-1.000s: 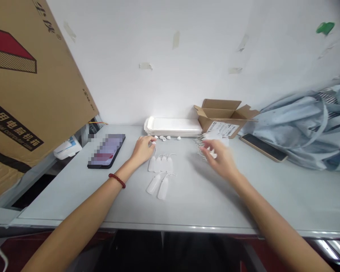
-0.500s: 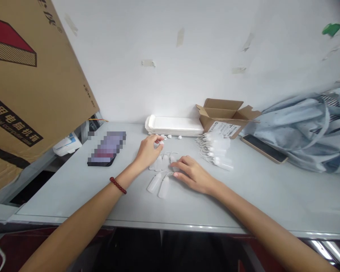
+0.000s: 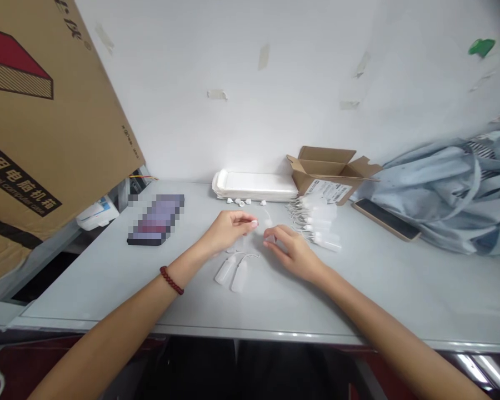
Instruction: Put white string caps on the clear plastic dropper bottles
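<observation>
Thumb and fingertips of my left hand [image 3: 229,232] are closed on a small white cap [image 3: 254,223]. Just to its right, my right hand [image 3: 294,253] grips a small translucent bottle [image 3: 268,222], its neck and thin loop showing above the fingers and its body largely hidden. The cap and bottle are close but apart. Two similar bottles with thin white loops, a left one [image 3: 225,270] and a right one [image 3: 239,276], lie on the table below my hands. A few more are partly covered by my left hand. Loose white caps [image 3: 249,202] sit beyond it.
A pile of capped bottles [image 3: 327,240] lies right of my right hand, before an open cardboard box [image 3: 325,183]. White stacked trays [image 3: 258,183] stand against the wall. Phones lie at left [image 3: 156,219] and right [image 3: 386,219]. A large carton [image 3: 58,111] leans in from the left.
My left hand has come right and nearer with a cap from the row of caps. My right hand has taken hold of a bottle and raised it slightly.
</observation>
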Demonstrator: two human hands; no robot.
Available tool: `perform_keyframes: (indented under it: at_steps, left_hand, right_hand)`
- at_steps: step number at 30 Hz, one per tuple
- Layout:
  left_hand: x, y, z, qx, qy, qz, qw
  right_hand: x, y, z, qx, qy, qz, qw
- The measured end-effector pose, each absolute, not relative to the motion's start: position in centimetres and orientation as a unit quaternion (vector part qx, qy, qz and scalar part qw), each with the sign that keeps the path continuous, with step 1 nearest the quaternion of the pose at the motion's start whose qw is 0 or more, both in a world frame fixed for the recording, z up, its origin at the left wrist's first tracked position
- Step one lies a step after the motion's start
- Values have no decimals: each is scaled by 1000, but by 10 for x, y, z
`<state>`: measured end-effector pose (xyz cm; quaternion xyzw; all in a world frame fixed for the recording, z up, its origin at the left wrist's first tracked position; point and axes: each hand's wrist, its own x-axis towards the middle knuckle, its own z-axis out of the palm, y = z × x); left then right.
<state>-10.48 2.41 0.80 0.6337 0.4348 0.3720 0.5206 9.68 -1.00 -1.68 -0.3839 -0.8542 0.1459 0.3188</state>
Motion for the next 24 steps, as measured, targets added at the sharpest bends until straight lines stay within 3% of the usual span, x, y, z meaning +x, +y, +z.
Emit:
perform_keyframes:
  at_steps: [19,24]
  left_hand:
    - [-106,19,17,676,416,320,517]
    - [-109,20,16,687,413,306,514]
  right_hand:
    - [100,-15,-8,-314,-893,129,297]
    - [99,-18,-4,-353,-852,206,328]
